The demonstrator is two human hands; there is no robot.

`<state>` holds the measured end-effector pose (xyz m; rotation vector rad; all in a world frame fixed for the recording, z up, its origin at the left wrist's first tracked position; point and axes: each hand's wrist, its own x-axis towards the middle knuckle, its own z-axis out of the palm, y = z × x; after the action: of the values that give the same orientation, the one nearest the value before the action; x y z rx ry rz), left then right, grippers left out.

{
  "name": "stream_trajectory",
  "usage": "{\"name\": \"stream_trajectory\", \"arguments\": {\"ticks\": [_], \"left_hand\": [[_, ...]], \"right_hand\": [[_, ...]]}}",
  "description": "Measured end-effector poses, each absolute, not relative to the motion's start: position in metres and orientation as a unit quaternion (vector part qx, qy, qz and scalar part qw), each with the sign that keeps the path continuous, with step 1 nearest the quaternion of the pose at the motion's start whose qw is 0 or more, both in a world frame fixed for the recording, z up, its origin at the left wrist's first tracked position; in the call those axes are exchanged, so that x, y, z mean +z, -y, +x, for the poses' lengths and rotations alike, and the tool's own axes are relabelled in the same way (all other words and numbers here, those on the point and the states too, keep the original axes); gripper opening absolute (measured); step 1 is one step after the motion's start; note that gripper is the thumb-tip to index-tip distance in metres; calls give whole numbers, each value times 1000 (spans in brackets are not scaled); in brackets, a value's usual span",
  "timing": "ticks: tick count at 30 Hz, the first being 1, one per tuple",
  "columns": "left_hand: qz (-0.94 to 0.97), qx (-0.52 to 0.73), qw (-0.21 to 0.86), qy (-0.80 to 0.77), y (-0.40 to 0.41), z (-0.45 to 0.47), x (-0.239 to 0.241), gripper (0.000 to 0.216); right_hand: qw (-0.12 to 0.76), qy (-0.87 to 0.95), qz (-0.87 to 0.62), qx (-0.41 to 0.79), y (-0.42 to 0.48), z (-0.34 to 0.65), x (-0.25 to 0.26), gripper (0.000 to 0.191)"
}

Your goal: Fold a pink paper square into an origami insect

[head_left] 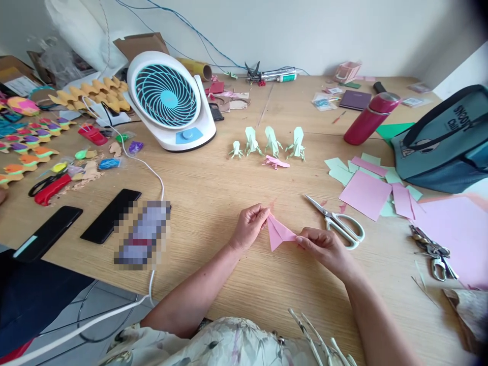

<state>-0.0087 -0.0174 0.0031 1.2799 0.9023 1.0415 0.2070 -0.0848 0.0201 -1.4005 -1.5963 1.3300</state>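
Note:
A folded piece of pink origami paper [277, 234] is stretched between my two hands above the table. My left hand [249, 224] pinches its upper left tip, and my right hand [319, 247] pinches the right corner between thumb and fingers. One pointed flap hangs down between them. Just beyond my right hand lies a pair of white-handled scissors [339, 223], blades pointing away to the left. Farther back, several pale green folded paper figures [272, 141] stand in a row, with a pink folded figure [276, 162] in front of them.
Pink and green paper sheets [366, 193], keys [432, 251], a red flask [371, 118] and a teal bag [442, 142] are at right. A white fan [171, 101] stands back left. Phones [49, 233] and a white cable [152, 173] lie at left.

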Motion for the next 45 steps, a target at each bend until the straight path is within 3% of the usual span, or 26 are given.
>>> {"name": "stream_trajectory", "arguments": {"ticks": [37,45], "left_hand": [[627,392,553,-383,27,-4,10,42],[608,470,490,-412,27,-5,8,22]], "right_hand": [[405,554,-546,480,80,193,20,49],[418,549,-555,464,82,191,15,48]]}}
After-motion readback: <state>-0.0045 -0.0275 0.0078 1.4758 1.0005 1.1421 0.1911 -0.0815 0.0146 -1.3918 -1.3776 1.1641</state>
